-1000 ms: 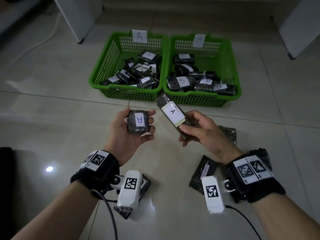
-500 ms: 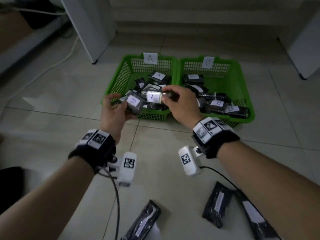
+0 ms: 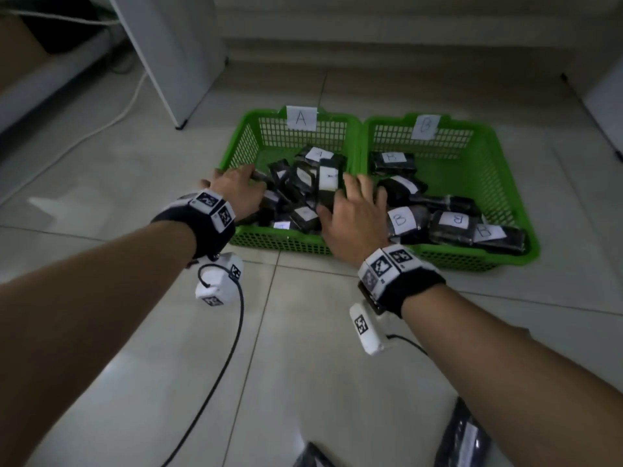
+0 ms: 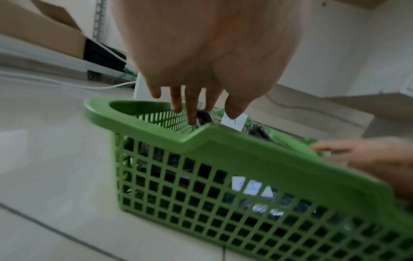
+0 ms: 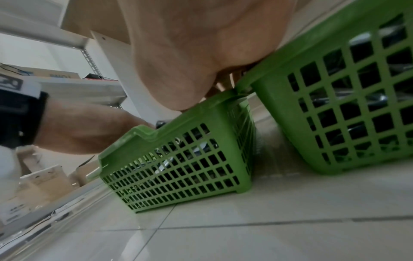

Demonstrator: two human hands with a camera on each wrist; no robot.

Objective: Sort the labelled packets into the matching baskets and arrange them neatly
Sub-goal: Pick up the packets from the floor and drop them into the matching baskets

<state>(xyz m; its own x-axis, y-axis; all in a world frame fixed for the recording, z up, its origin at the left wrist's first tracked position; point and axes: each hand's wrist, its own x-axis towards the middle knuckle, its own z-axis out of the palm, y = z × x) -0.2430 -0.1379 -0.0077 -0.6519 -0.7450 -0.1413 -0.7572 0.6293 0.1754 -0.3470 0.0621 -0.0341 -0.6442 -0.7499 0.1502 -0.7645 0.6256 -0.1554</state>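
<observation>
Two green mesh baskets stand side by side on the tiled floor. Basket A [image 3: 247,146] is on the left and basket B [image 3: 465,139] on the right, each with a paper letter on its back wall. Both hold several black packets with white labels, the A packets [image 3: 327,176] in a loose heap, the B packets [image 3: 401,219] flatter. My left hand [image 3: 241,185] reaches into basket A's front left corner, its straight fingers [image 4: 192,113] pointing down onto a dark packet. My right hand [image 3: 357,200] lies spread over the heap's right side, holding nothing.
Two loose black packets [image 3: 462,439] [image 3: 312,458] lie on the floor near me, at the bottom edge. A white shelf leg [image 3: 168,55] and a white cable [image 3: 101,126] are behind and left of basket A. Another white panel [image 3: 606,106] stands at far right.
Both hands carried their A-labelled packets forward over basket A and let go of them. They now rest open on the heap inside it.
</observation>
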